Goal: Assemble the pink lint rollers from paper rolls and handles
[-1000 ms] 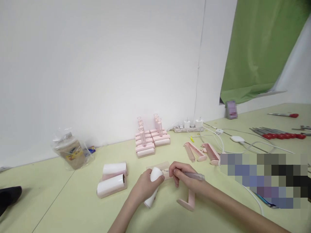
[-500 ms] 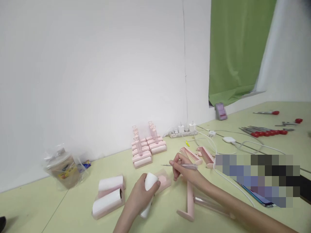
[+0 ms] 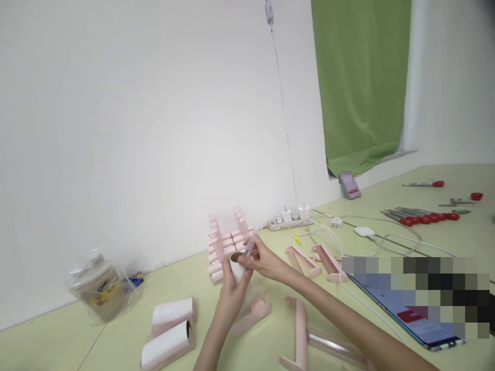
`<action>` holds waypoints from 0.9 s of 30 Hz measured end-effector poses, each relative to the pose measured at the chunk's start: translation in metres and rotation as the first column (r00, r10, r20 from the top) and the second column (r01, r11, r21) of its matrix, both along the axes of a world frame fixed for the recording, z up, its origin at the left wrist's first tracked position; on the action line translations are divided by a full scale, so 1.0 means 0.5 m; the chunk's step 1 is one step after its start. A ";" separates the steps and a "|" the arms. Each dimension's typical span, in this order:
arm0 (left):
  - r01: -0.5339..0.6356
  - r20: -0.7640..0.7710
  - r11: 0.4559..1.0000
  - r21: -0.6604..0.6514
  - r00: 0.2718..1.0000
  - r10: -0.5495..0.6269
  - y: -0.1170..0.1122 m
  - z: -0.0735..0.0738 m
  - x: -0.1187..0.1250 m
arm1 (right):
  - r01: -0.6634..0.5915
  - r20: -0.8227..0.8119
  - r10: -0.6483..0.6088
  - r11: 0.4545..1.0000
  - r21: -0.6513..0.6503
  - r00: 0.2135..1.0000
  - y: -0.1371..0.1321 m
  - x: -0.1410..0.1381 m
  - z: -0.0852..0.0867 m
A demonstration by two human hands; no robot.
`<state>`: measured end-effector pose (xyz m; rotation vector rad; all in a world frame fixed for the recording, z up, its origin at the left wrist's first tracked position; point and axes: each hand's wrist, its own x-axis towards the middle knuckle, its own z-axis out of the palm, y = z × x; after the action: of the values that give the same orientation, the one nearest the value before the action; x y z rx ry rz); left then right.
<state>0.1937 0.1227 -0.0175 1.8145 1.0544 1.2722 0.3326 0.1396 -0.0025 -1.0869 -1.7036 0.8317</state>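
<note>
One head-worn camera looks forward and slightly down across the table (image 3: 456,242) toward the wall (image 3: 135,103); the left hand (image 3: 231,283) and right hand (image 3: 266,263) sit close, low centre, well short of the wall.

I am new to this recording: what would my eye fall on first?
In the centre, the left hand holds a white paper roll upright while the right hand holds a thin clear tool at its top end. Behind them a stack of pink rollers stands by the wall, and a green curtain hangs at upper right.
</note>
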 end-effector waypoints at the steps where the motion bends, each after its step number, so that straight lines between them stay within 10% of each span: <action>1: -0.014 0.054 1.000 -0.005 0.998 0.014 0.005 -0.007 -0.001 | -0.067 0.018 0.067 0.997 -0.028 0.998 0.000 0.003 -0.012; 6: -0.093 0.146 0.996 -0.017 0.985 0.094 0.025 -0.028 -0.003 | -0.313 0.063 0.326 0.936 -0.160 0.943 0.003 0.011 -0.045; 21: -0.146 0.263 0.989 -0.016 0.954 0.145 0.016 -0.029 0.001 | -0.358 0.092 0.378 0.917 -0.176 0.921 -0.020 -0.010 -0.056; 27: -0.043 0.154 0.999 0.020 0.987 0.039 0.009 -0.020 0.002 | -0.324 0.315 0.228 0.898 0.297 0.921 -0.029 -0.003 -0.014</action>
<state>0.1945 0.1274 -0.0275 1.6901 1.0001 1.4296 0.3313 0.1250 -0.0097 -0.7489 -2.1813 0.5379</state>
